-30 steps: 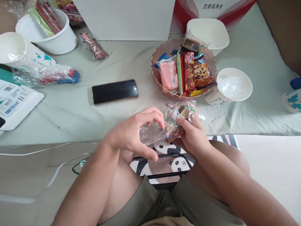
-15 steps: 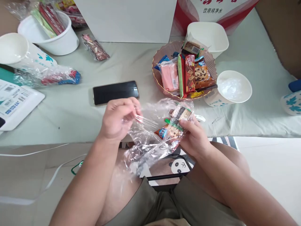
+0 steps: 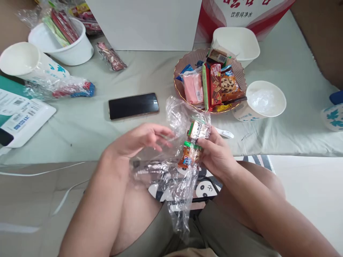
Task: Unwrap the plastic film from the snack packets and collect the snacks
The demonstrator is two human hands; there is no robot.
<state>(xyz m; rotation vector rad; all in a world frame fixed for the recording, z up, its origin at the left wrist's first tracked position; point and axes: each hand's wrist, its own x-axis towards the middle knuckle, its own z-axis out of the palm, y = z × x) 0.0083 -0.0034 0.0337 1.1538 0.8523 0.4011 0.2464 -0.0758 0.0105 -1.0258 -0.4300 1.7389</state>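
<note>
Beyond the left hand (image 3: 146, 139): smartphone (image 3: 134, 106), screen dark. Beyond the right hand (image 3: 218, 150): gold-rimmed pink bowl (image 3: 195, 57) of wrapped snacks (image 3: 193, 87); paper cup (image 3: 250, 116) farther right. Crumpled clear plastic bag (image 3: 184, 182) between the hands. Right hand grips small snack packets (image 3: 185, 159); left hand's fingers loosely spread, contact with bag unclear. Farthest beyond the right hand, red-and-white carton (image 3: 268, 19) reads 饮用纯净水.
</note>
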